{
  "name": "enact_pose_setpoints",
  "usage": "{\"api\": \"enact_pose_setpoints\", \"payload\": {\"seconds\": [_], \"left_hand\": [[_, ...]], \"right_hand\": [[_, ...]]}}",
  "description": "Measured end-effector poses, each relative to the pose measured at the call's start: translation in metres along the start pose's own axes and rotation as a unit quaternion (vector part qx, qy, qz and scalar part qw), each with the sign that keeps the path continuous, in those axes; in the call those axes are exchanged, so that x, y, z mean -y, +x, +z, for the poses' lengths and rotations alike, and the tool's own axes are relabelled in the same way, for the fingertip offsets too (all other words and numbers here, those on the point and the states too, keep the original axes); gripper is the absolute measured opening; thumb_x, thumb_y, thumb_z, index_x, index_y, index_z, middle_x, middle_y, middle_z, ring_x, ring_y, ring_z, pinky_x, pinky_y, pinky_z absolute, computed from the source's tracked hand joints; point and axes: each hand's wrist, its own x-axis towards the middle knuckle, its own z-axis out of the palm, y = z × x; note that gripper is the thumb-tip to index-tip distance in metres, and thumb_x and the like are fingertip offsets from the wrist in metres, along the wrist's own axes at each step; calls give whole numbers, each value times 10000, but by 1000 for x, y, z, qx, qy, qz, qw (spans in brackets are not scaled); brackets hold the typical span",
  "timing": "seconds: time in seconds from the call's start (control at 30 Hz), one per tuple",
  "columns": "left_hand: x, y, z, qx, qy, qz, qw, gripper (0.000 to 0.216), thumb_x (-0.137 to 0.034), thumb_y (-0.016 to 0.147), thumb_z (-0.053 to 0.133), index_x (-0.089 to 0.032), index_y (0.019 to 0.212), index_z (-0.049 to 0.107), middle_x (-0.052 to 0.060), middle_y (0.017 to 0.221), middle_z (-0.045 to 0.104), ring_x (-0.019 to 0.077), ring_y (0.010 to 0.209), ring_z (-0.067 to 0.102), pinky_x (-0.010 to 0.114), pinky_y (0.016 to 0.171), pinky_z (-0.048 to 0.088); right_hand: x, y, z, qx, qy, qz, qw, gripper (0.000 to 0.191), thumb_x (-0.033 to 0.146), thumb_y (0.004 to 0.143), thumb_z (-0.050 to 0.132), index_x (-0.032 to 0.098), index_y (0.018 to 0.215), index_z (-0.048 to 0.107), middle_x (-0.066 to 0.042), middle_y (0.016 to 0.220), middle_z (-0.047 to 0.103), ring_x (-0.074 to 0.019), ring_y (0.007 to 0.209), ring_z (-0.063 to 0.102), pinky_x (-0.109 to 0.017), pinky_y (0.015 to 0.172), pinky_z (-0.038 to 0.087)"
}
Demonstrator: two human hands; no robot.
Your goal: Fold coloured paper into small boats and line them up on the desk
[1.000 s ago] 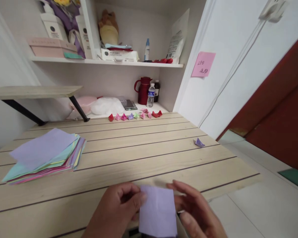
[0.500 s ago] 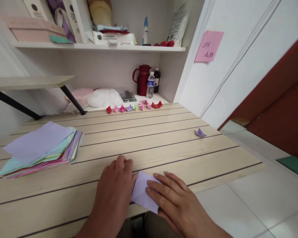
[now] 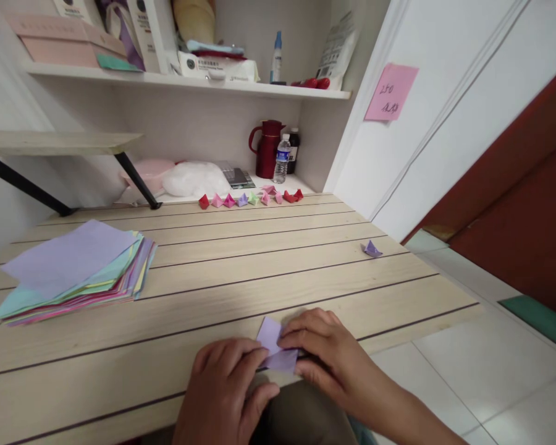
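Note:
A small sheet of light purple paper (image 3: 269, 334), partly folded, lies at the table's front edge between my hands. A lower flap of it looks a darker purple. My left hand (image 3: 229, 377) presses on its left side with the index fingertip, the other fingers curled together and the thumb apart below. At the right side, my right hand (image 3: 322, 346) has bent fingers over the paper and the thumb at its lower right corner. Both hands cover parts of the sheet.
Left on the slatted table (image 3: 189, 284) lies a stack of coloured paper (image 3: 74, 266). Several small folded paper pieces (image 3: 242, 199) line the back edge, and one purple folded piece (image 3: 371, 249) sits at right. Behind stand a red jug (image 3: 269, 151) and a water bottle (image 3: 282, 159).
The paper has been turned and its lower part now shows as a darker flap. My left hand has come down and over its left side; my right fingers have bent from lying flat.

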Motion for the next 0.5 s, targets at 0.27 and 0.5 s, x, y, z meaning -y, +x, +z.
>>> {"api": "enact_pose_setpoints", "payload": {"seconds": [0.27,0.5], "left_hand": [[-6,8,7,-15,-44,-122,991,150,-171,904,507,-250,831,612,-6,833,661,185,764,635,357,675,483],[1,7,15,-15,15,-115,993,97,-219,885,562,-237,790,570,18,866,648,198,805,632,345,659,488]], "right_hand": [[-6,13,0,-34,74,56,995,79,183,932,575,216,863,598,-47,1036,643,-195,992,605,-327,863,494],[-5,14,13,-78,-29,83,993,42,183,888,609,212,883,579,-77,1115,601,-253,993,567,-417,859,477]]}}
